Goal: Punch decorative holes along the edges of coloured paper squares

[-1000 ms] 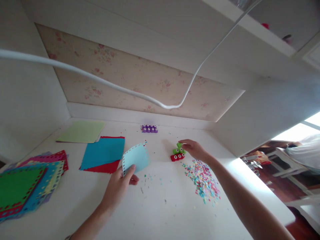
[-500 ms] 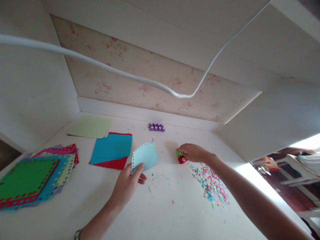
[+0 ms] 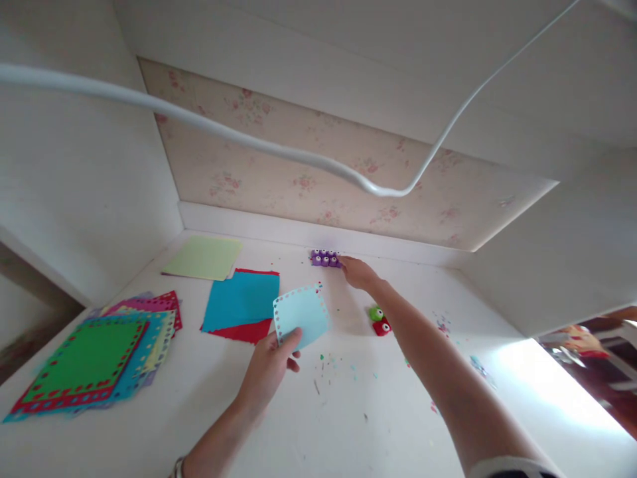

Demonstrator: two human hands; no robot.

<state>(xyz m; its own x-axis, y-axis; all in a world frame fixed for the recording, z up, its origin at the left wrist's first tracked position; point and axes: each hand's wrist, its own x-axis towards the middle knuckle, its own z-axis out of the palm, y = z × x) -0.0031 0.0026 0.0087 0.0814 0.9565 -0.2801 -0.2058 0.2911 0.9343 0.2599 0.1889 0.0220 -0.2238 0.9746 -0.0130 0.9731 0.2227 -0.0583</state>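
Note:
My left hand [image 3: 271, 365] pinches a pale blue sheet of paper [image 3: 301, 315] between thumb and fingers; small holes run along its edges. At the back of the white tabletop, my right hand [image 3: 359, 272] has its fingers closed at the right end of a row of small purple craft punches [image 3: 325, 261] with eye-like white knobs. The fingers cover the end punch. A green craft punch [image 3: 376, 313] and a red craft punch [image 3: 382, 326] stand side by side near my right forearm.
A pile of punched coloured sheets [image 3: 84, 362] lies at the left. Blue paper [image 3: 243, 299] rests over red sheets, with pale green paper [image 3: 203, 257] behind. Paper confetti [image 3: 480, 368] shows around my right arm, which hides part of it. A white cable [image 3: 298, 154] crosses above.
My right hand has left the green and red punches and moved back and left to the purple row. The left hand still holds the pale blue paper. The view has shifted slightly.

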